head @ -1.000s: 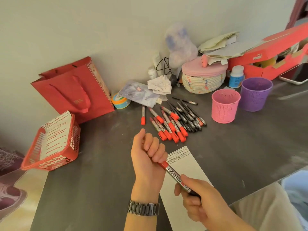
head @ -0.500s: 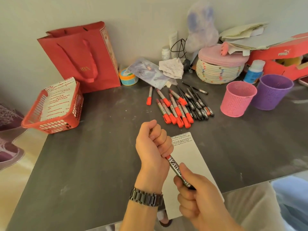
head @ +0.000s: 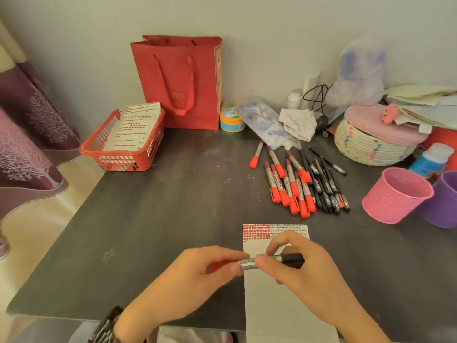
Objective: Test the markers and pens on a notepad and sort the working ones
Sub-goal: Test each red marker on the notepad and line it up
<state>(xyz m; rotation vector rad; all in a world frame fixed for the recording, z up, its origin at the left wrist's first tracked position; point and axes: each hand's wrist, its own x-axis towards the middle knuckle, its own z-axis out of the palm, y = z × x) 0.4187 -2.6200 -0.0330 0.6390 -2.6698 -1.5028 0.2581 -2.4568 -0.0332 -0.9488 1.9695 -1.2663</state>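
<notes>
A red-capped marker (head: 249,263) lies level between both hands over the white notepad (head: 279,305). My left hand (head: 197,276) grips the red cap end; my right hand (head: 301,268) pinches the barrel, its dark tail sticking out to the right. The notepad's top edge carries red and dark test marks. Beyond it on the dark table (head: 160,219) lies a heap of red-capped markers (head: 289,186) with black pens (head: 326,184) beside them. A pink cup (head: 395,196) and a purple cup (head: 442,201) stand at the right.
A red basket (head: 123,144) holding marked paper sits at the table's far left, with a red paper bag (head: 180,82) behind it. Tape roll (head: 231,120), crumpled paper, a woven lidded basket (head: 376,142) and a bottle crowd the back right. A curtain hangs at the left.
The marker has swung from a steep diagonal to level. My left hand has turned from a raised fist to gripping the cap end sideways. The camera view has shifted leftward.
</notes>
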